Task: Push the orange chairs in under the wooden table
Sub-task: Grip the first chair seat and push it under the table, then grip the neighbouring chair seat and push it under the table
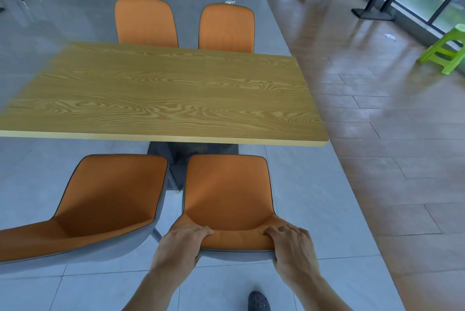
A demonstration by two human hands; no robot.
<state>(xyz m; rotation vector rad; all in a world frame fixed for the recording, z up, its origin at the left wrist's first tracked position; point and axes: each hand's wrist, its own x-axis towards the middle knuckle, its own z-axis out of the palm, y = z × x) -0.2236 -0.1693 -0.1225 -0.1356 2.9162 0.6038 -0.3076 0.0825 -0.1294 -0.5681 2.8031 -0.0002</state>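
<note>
Both hands clamp the top of the near right chair's (227, 195) backrest: the left hand (181, 244) on its left corner, the right hand (292, 244) on its right corner, fingers curled over the front. The table (161, 94) lies straight ahead of the grip, its long axis crosswise, the seat front just short of its edge. Four orange chairs are counted: this one, the near left chair (100, 207) likewise pulled out, and two far chairs (146, 21) apparently tucked in.
</note>
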